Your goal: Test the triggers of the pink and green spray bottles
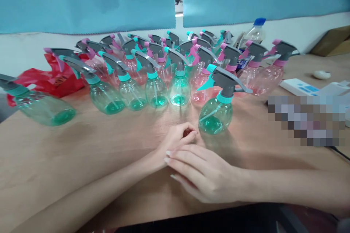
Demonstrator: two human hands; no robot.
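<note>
A green spray bottle (216,116) is stood, its head (222,80) fitted, before similar bottles (179,91) — nothing is seen gripped by the half-curled left hand (179,134) or loosely straightened right hand (209,174); what is left is not shown.

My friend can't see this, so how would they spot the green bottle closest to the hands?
Find the brown table below the blue curtains. Just beyond the right hand is a green spray bottle with a turquoise trigger. Unlike its neighbours, it stands forward of the rows, with pink bottles close behind.
</note>
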